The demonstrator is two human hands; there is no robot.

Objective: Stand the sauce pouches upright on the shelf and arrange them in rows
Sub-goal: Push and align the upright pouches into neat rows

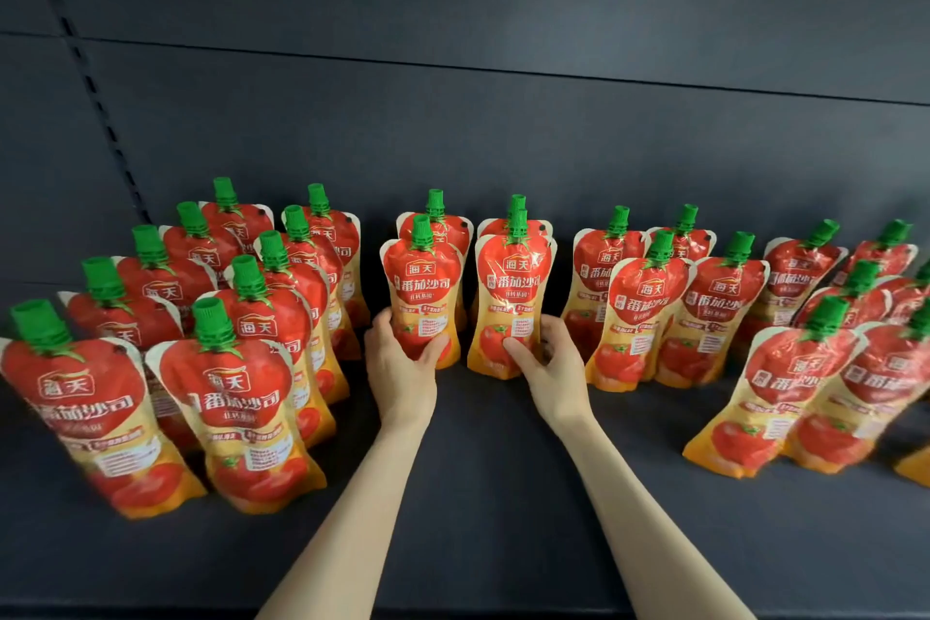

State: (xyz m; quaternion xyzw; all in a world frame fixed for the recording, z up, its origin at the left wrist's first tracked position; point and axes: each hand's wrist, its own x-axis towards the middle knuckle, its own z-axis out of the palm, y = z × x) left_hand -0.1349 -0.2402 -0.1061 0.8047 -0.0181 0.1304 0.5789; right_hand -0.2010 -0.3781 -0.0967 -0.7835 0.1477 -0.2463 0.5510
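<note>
Forearms (352,493) are reaching across the shelf (478,509); the left hand (402,357) is clasping the left pouch (421,287) near its base and the right hand (551,363) is clasping the right pouch (513,297), probably steadying both upright in the middle rows.

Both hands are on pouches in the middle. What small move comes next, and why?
Probably let go of both: the left hand grips the left pouch and the right hand the right pouch low down, and both already stand upright before others.
</note>
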